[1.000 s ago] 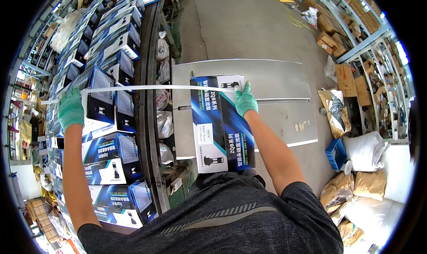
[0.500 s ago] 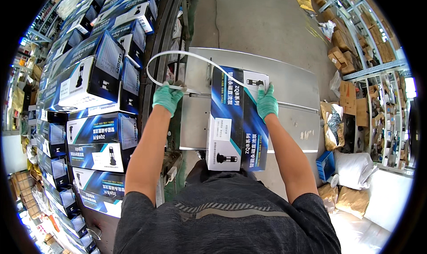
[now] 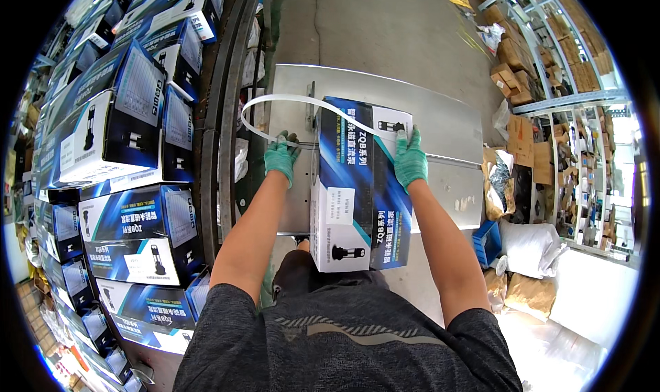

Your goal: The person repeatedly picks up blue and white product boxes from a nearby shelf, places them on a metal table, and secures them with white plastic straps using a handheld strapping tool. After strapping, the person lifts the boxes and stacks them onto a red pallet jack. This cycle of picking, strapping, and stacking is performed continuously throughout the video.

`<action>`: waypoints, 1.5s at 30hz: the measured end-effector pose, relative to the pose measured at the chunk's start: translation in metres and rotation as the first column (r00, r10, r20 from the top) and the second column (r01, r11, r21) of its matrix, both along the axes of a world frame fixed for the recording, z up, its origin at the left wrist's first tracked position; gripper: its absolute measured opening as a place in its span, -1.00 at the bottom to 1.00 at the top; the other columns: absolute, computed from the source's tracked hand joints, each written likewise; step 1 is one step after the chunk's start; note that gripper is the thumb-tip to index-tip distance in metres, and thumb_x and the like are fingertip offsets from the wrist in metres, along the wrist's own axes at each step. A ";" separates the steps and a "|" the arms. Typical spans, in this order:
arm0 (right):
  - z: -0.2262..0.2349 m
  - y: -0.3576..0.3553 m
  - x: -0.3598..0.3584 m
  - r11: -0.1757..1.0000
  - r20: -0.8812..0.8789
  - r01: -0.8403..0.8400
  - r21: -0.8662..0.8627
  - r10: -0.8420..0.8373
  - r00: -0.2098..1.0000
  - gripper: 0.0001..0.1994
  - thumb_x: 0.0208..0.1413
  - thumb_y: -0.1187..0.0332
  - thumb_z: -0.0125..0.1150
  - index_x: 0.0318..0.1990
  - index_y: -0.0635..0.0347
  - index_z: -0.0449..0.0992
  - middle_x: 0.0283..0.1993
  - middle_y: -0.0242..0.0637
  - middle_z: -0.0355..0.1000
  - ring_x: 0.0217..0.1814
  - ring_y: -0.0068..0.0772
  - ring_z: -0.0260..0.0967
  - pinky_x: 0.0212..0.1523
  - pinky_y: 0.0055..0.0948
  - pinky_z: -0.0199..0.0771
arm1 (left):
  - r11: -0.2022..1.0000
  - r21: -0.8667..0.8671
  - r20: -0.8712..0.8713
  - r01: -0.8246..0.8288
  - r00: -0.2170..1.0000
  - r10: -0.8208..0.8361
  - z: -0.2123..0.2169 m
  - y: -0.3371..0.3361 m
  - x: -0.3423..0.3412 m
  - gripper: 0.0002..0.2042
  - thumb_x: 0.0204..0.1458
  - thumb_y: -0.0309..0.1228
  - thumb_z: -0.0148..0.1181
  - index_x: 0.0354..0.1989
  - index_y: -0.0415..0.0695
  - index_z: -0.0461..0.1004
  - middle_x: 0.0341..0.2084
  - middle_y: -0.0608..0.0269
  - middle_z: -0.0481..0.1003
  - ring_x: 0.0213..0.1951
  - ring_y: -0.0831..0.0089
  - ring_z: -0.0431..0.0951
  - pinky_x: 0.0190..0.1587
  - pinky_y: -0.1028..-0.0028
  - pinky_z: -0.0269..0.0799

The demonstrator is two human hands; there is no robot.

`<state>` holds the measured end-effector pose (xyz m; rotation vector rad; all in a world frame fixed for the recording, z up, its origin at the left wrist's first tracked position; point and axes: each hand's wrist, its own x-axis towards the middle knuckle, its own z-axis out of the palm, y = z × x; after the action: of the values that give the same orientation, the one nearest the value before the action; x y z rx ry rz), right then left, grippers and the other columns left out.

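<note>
A blue, black and white printed cardboard box (image 3: 361, 186) lies lengthwise on a metal-topped table (image 3: 440, 120). A white packing strap (image 3: 289, 98) arches in a loop from beyond the box's left side across its top toward the far right edge. My left hand (image 3: 280, 160), in a green glove, is closed on the strap's lower run, just left of the box. My right hand (image 3: 411, 161), gloved the same way, lies along the box's right edge with fingers stretched out, close to the strap. What its thumb side touches is partly hidden.
Stacks of similar printed boxes (image 3: 137, 213) stand at the left, beside a dark metal rail (image 3: 223, 103). On the right are shelving (image 3: 570, 98), cartons (image 3: 519, 141), a blue plastic bin (image 3: 487, 243) and white sacks (image 3: 533, 248) on the floor.
My left hand has moved right, closer to the box, with the strap, and the strap's loop has become smaller. My right hand stays at the box's right edge. The view has shifted slightly.
</note>
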<state>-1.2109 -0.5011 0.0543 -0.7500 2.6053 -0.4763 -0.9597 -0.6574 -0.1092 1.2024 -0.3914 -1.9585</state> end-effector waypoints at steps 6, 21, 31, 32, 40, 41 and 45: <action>-0.006 0.002 -0.004 0.999 -0.015 -0.016 -0.032 0.016 1.000 -0.21 0.37 -0.24 -0.27 0.56 0.09 -0.11 0.04 0.25 0.53 0.10 0.30 0.50 0.11 0.05 0.46 | 0.977 -0.102 0.134 0.185 0.976 -0.171 -0.001 -0.004 -0.003 -0.68 0.41 -0.31 -0.02 0.26 -0.09 0.44 0.04 0.20 0.58 0.01 0.42 0.58 0.06 0.38 0.54; 0.013 -0.003 0.002 0.997 0.057 -0.017 0.077 0.013 0.998 -0.22 0.37 -0.26 -0.33 0.57 0.02 -0.15 0.08 0.23 0.52 0.14 0.30 0.48 0.17 0.10 0.43 | 0.436 -0.343 0.806 0.832 0.499 -0.319 0.022 0.029 0.006 -0.54 0.32 -0.48 -0.04 0.41 -0.03 0.27 0.13 -0.12 0.52 0.11 0.01 0.55 0.13 0.28 0.45; 0.020 0.005 -0.006 1.000 0.195 -0.001 0.015 -0.002 0.981 -0.19 0.36 -0.25 -0.27 0.57 0.07 -0.13 0.28 0.20 0.39 0.26 0.25 0.41 0.27 0.04 0.38 | 0.625 0.040 0.711 0.780 0.417 -0.566 0.021 0.180 0.133 -0.46 0.38 -0.07 -0.02 0.47 0.07 0.20 0.00 0.09 0.60 -0.11 0.41 0.62 -0.02 0.37 0.54; 0.014 0.010 -0.010 0.999 0.213 0.011 -0.030 -0.004 0.977 -0.19 0.36 -0.25 -0.25 0.57 0.07 -0.14 0.30 0.21 0.37 0.27 0.25 0.40 0.27 0.04 0.38 | 0.621 0.113 0.682 0.775 0.394 -0.616 0.038 0.190 0.131 -0.45 0.38 -0.03 -0.03 0.48 0.07 0.19 0.00 0.12 0.60 -0.13 0.43 0.61 -0.03 0.38 0.54; -0.023 0.079 -0.002 0.911 0.499 0.088 -0.404 0.139 0.855 -0.17 0.40 -0.10 -0.07 0.58 0.16 -0.25 0.58 0.17 -0.04 0.59 0.11 0.00 0.51 -0.20 0.04 | 0.850 0.246 0.013 0.466 0.875 -0.483 0.009 0.230 0.111 -0.44 0.35 0.10 -0.04 0.44 0.14 0.24 0.04 0.33 0.53 -0.08 0.44 0.56 -0.04 0.35 0.54; -0.018 0.098 0.004 0.922 0.547 0.093 -0.375 0.139 0.826 -0.17 0.40 -0.09 -0.06 0.58 0.18 -0.25 0.59 0.15 -0.06 0.62 0.07 -0.05 0.52 -0.24 -0.01 | 0.853 0.266 -0.034 0.449 0.889 -0.457 0.007 0.232 0.107 -0.44 0.35 0.10 -0.04 0.43 0.14 0.25 0.03 0.33 0.53 -0.07 0.44 0.56 -0.04 0.35 0.54; -0.065 0.169 0.022 0.882 0.672 0.150 -0.446 0.219 0.708 -0.18 0.40 -0.16 -0.07 0.57 0.19 -0.15 0.55 0.08 0.05 0.59 -0.10 0.01 0.51 -0.29 0.01 | 0.854 0.302 -0.113 0.424 0.905 -0.409 0.014 0.234 0.096 -0.45 0.35 0.09 -0.03 0.41 0.13 0.27 0.03 0.33 0.53 -0.07 0.43 0.56 -0.04 0.34 0.54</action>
<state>-1.1889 -0.3320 -0.0108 -0.5854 1.7387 -1.1640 -0.8633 -0.4236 -0.0954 1.3573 -0.3386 -2.4976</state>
